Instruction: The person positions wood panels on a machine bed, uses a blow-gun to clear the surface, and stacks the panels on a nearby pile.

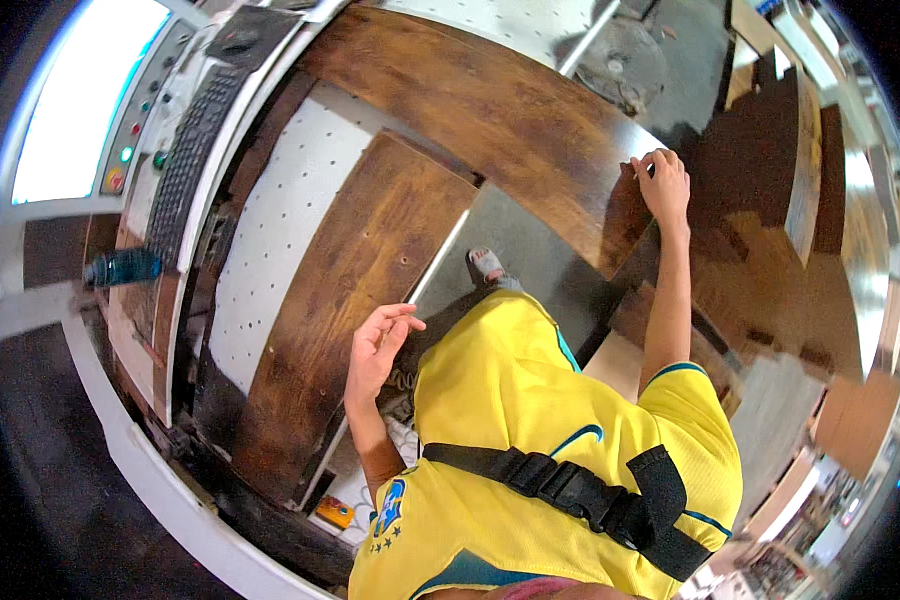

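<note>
A long brown wooden board (500, 95) lies across the perforated white table (280, 210) and juts out to the right. Over its right end is my right hand (667, 187), fingers curled and thumb near the fingertips; whatever is between them is too small to make out. A second brown wooden board (360, 235) runs along the table's near side, its far end close to the long one. My left hand (378, 348) hovers by that board's right edge, fingers loosely stretched, with nothing in it.
At left stand a bright screen with a button panel (130, 150), a black keyboard (200, 120) and a bluish bottle (125, 267). Stacked dark panels (760, 180) rise close to my right arm. A round fan-like object (618, 65) stands beyond the long board. My foot (485, 263) is on grey floor.
</note>
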Tool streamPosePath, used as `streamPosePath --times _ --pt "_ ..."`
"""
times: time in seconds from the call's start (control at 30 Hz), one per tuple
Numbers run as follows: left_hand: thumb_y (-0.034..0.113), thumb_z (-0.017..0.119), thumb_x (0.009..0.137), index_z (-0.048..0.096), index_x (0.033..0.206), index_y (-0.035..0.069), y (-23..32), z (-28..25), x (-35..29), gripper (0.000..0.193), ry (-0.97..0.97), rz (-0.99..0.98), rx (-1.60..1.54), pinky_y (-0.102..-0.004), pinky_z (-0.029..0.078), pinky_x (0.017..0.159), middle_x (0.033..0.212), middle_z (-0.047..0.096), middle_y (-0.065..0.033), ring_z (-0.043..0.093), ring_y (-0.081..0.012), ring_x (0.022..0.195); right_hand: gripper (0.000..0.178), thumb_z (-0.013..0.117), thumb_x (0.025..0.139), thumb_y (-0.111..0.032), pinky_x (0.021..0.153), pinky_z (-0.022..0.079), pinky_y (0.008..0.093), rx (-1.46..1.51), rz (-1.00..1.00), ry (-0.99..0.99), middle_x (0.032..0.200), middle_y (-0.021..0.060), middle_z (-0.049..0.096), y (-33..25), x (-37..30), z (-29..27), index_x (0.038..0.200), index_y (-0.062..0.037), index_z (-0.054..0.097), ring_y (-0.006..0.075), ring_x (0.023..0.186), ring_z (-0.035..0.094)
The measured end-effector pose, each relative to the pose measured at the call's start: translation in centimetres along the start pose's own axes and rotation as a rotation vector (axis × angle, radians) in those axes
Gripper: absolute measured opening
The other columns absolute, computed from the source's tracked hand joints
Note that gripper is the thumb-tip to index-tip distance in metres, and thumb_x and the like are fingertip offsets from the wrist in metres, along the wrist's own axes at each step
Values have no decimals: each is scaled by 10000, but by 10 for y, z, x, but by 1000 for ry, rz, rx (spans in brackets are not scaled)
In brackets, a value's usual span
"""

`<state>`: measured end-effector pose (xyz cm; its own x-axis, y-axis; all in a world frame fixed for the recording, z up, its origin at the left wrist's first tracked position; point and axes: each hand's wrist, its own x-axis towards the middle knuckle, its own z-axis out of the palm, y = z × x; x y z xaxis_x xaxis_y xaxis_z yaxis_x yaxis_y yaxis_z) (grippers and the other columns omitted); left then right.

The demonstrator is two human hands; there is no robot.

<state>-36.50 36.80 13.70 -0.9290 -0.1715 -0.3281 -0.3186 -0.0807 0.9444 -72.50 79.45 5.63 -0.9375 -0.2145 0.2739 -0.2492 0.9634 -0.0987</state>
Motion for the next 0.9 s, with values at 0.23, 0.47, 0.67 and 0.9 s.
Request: streamPosePath --times 0.23,0.47,0.67,0.9 --pt "284 633 1063 614 1304 12 23 4 45 364 -71 -145 72 -254 462 923 1112 726 -46 623 -99 1002 773 674 1006 -446 1020 486 441 697 810 -49 1286 265 626 -72 -139 -17 1513 17 318 364 1226 626" --pt "317 587 1081 578 1367 3 62 39 138 425 -225 -53 237 -291 505 937 1160 731 -95 671 -154 1059 662 682 1031 -323 1050 463 383 1151 833 190 1382 247 568 -73 -154 14 1464 61 362 269 1239 593" --pt "370 630 1048 424 1482 -69 36 91 185 651 -137 -216 -32 -407 616 906 1388 591 -214 679 -279 1136 624 720 1010 -290 1040 495 380 887 1040 195 1392 218 595 12 -205 -33 1459 71 480 267 1252 611" --pt "432 689 1012 594 1101 -4 4 142 215 455 11 -265 -284 -381 600 811 1107 643 -95 635 -182 961 774 706 1006 -402 1075 478 446 737 980 188 1430 229 580 61 -255 -133 1549 57 400 313 1279 578"
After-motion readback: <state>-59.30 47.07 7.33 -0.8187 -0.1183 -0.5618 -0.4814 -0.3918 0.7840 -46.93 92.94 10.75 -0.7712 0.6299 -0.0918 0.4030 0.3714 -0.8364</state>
